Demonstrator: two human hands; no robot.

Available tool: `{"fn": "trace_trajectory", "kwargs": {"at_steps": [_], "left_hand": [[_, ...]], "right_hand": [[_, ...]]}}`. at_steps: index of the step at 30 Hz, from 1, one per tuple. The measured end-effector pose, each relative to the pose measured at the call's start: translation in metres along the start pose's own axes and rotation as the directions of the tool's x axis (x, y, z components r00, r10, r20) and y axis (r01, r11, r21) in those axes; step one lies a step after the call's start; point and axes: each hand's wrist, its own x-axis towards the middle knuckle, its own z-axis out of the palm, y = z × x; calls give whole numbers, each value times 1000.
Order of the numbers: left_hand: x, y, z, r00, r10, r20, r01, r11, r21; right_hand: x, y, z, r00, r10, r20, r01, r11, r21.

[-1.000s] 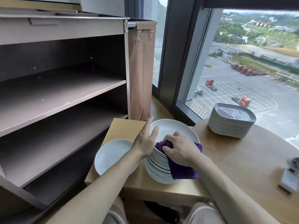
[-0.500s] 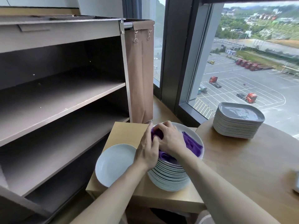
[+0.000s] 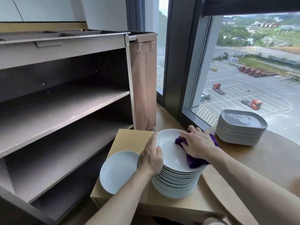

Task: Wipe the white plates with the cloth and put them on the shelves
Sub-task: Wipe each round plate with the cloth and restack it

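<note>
The tall stack of round white plates (image 3: 177,179) stands on the small pale wooden table (image 3: 133,138), right between the person's two hands. The left hand (image 3: 151,158) lies against the stack's left side. Its fingers are straight along the rim of the top plate (image 3: 168,148) and its thumb is laid over the edge onto the plate's face. The right hand (image 3: 197,143) rests on the right half of that plate, its bent fingers gripping a bunched purple cloth (image 3: 194,162) and pressing it down. Most of the cloth is hidden under the palm. I cannot tell whether the left fingers reach beneath the rim. One single white plate (image 3: 116,171) lies just beside the stack, partly behind the left wrist.
</note>
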Motion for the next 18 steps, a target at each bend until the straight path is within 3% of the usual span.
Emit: {"fn": "trace_trajectory", "kwargs": {"at_steps": [3,8,13,18], "left_hand": [[0,2,-1,1000,3,-5,-3,1000,-18],[-1,4,3,999,7,-44,-12,992,-124],[-2,4,4,996,3,-91,-22,978,-207],[-3,0,6,994,-5,-109,-23,967,-254]], "right_hand": [[-18,3,-12,994,-33,101,28,998,58],[-44,-7,-23,955,-174,242,74,925,373],[-39,-42,-22,956,-230,181,103,843,527],[-21,-72,-11,990,-143,15,107,804,585]]}}
